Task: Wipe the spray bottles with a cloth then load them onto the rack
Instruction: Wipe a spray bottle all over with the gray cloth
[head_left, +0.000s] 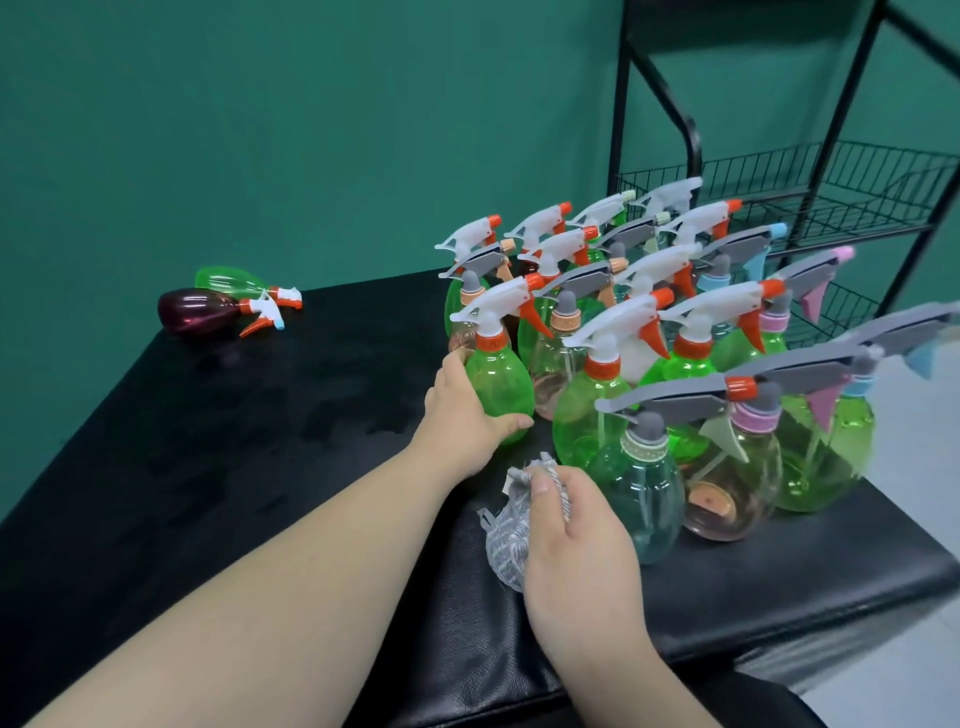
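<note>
Left hand (462, 415): wrapped round the belly of a green translucent plastic spray bottle with white trigger head and orange collar (501, 384). Thumb lies across the near side, fingers go behind. The bottle stands upright on the black padded table (260, 441), at the 9 o'clock edge of the upright bottle cluster (649, 322). Marks on its collar are too blurred to read.

Right hand (576, 540): at 6 o'clock of the cluster, gripping a bunched grey-and-white knitted cloth (506, 535) between thumb and curled fingers. The cloth hangs at the hand's 9 o'clock, down to the tabletop. The hand is just beside a clear round plastic bottle with grey trigger head (644, 499), at its 7 o'clock; can't tell if they touch.

Cluster: packed rows on the table's 2 o'clock part. Bodies are green, clear or pinkish. Heads are white with orange nozzles, or grey with orange, blue, pink or pale green triggers.

Table's 10 o'clock corner: two bottles on their sides, touching. The green lying bottle (228, 280) is behind, the dark maroon lying bottle (195, 312) in front, heads toward 3 o'clock.

Black wire rack with basket shelves (831, 208): off the table at 1–2 o'clock, against the green wall (311, 130).
</note>
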